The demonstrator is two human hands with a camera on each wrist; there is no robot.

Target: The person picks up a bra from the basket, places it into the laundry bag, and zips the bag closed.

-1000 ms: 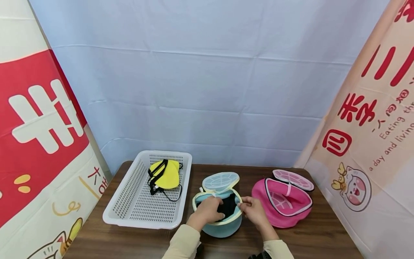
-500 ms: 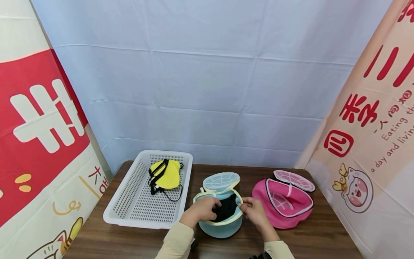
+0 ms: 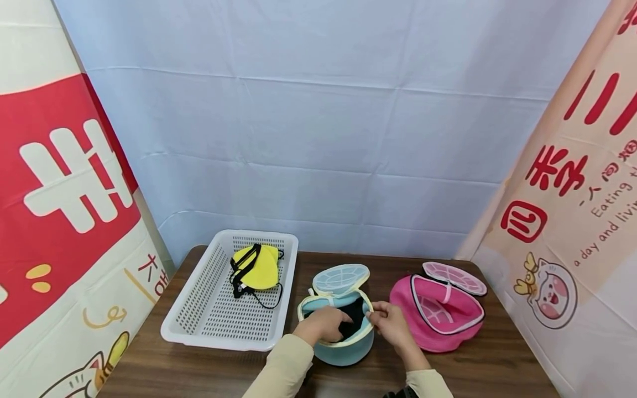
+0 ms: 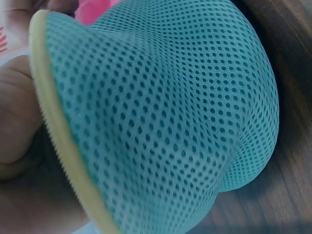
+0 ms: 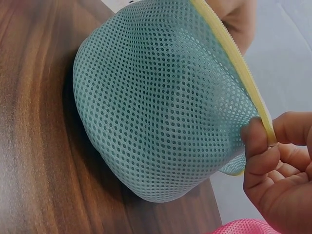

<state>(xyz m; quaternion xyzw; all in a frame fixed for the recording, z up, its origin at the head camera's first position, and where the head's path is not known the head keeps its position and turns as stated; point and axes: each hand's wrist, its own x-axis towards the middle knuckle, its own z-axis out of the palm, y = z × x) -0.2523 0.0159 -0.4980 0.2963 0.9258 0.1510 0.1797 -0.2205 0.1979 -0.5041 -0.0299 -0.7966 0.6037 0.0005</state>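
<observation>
A teal mesh laundry bag (image 3: 343,354) with a yellow zipper rim stands on the table, its lid (image 3: 341,279) folded back. Black cloth (image 3: 356,316) lies inside the bag; its kind is hard to tell. My left hand (image 3: 325,324) reaches into the mouth over the cloth, with its index finger extended and the other fingers partly hidden. In the left wrist view, the bag's side (image 4: 161,112) covers part of that hand. My right hand (image 3: 390,322) pinches the right side of the rim, thumb and fingers (image 5: 257,141) on the yellow edging.
Left of the bag stands a white perforated plastic basket (image 3: 224,345) with a yellow garment with black straps (image 3: 262,270) in it. A pink mesh laundry bag (image 3: 413,301) with its lid folded back sits at the right. The table (image 3: 478,370) is dark wood.
My left hand drew back toward the left rim, then moved right and deeper over the black cloth. My right hand keeps its pinch on the rim.
</observation>
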